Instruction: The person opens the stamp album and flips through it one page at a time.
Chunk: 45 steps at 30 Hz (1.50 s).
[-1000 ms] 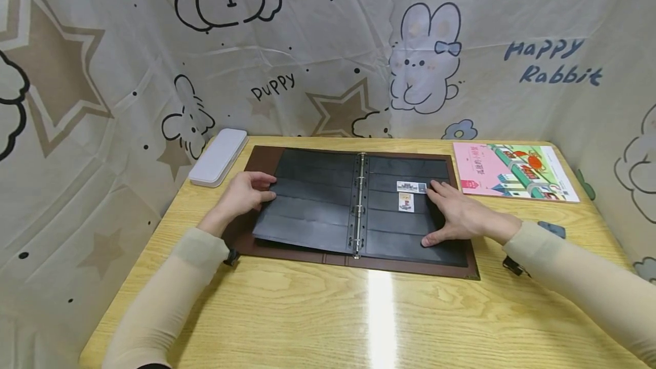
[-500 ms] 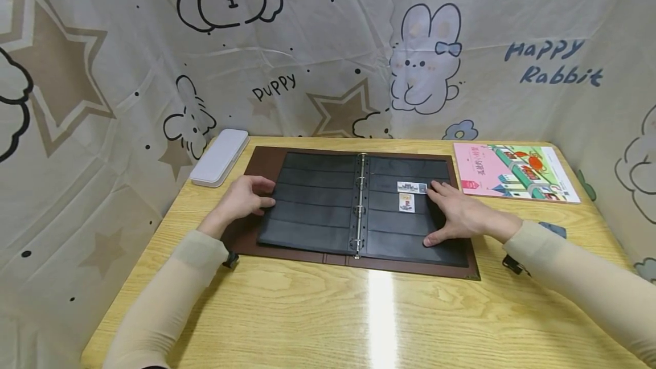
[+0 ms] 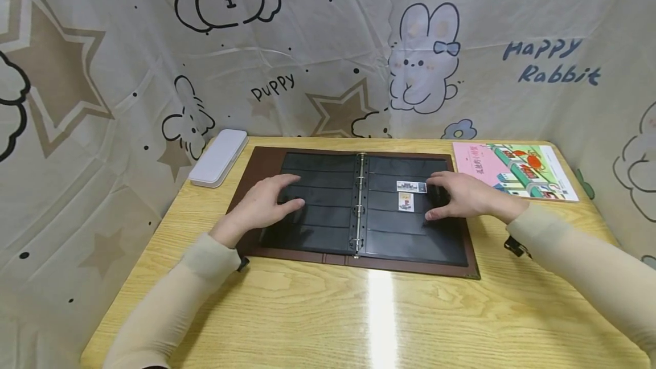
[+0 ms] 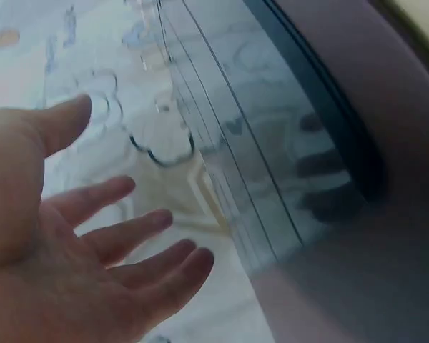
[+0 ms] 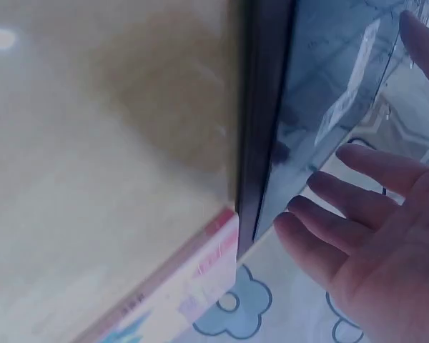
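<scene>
A brown ring-binder stamp album (image 3: 338,259) lies spread on the wooden table, black pocket pages (image 3: 323,215) on both sides of its metal rings (image 3: 360,209). Two small stamps, a wide one (image 3: 410,187) and an upright one (image 3: 406,202), sit in the right page's pockets. Over the left page hovers my left hand (image 3: 258,201), fingers spread and holding nothing; the left wrist view shows its fingers apart from the page. My right hand (image 3: 463,195) is raised above the right page's outer edge, its fingers loosely extended beside the stamps, with nothing in them.
A white case (image 3: 218,158) lies at the table's back left corner. At the back right is a pink and green picture book (image 3: 515,171), partly behind my right hand. Printed curtains (image 3: 318,33) hang along the table's back and sides.
The left page, whose edge my left hand held slightly raised, now lies flat. My left hand has let go and moved right over it; my right hand has lifted off the right page.
</scene>
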Each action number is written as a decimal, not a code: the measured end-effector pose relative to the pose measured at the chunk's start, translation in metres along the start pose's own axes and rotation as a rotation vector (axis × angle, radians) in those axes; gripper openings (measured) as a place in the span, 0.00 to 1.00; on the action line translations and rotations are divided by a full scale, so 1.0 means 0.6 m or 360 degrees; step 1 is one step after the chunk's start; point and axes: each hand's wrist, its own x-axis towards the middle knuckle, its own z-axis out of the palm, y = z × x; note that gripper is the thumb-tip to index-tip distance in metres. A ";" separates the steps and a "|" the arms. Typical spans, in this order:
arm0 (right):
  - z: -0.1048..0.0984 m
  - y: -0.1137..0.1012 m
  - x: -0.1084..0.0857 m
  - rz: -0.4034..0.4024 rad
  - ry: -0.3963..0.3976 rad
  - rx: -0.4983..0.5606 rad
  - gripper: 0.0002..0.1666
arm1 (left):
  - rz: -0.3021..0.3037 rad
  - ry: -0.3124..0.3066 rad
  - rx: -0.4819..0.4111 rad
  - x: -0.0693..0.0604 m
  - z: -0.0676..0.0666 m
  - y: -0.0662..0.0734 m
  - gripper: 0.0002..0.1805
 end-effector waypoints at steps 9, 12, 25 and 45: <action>-0.027 0.033 0.049 0.0059 0.0043 -0.0052 0.52 | 0.0329 -0.0317 0.0145 0.025 0.040 0.053 0.50; -0.029 0.043 0.063 0.0099 0.0024 -0.0069 0.48 | 0.0381 -0.0442 0.0169 0.033 0.052 0.063 0.52; -0.035 0.062 0.098 0.0249 -0.0031 -0.0117 0.54 | 0.0317 -0.0730 0.0404 0.050 0.085 0.085 0.59; -0.037 0.077 0.122 0.0218 0.0023 -0.0090 0.61 | 0.0274 -0.0730 0.0515 0.051 0.094 0.096 0.60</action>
